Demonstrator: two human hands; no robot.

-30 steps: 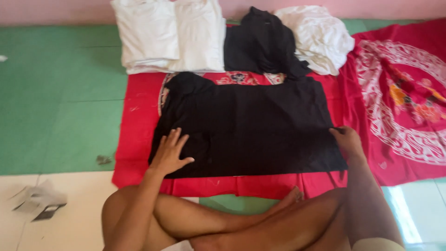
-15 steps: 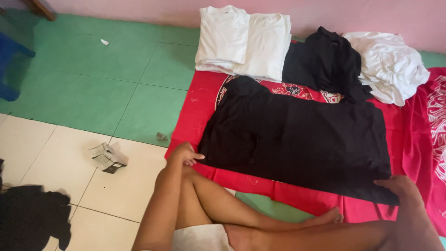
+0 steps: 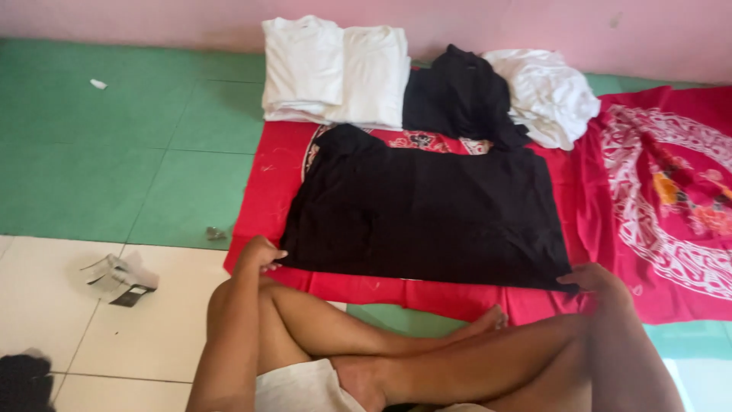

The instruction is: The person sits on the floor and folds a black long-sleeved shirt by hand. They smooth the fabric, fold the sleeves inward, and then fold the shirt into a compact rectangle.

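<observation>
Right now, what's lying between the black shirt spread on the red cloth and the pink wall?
In the head view, folded white shirts, a crumpled black garment and a white heap lie between the black shirt and the pink wall.

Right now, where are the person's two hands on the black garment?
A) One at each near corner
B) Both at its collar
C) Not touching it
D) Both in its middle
A: the left hand and right hand each pinch a near corner of the black garment.
</observation>
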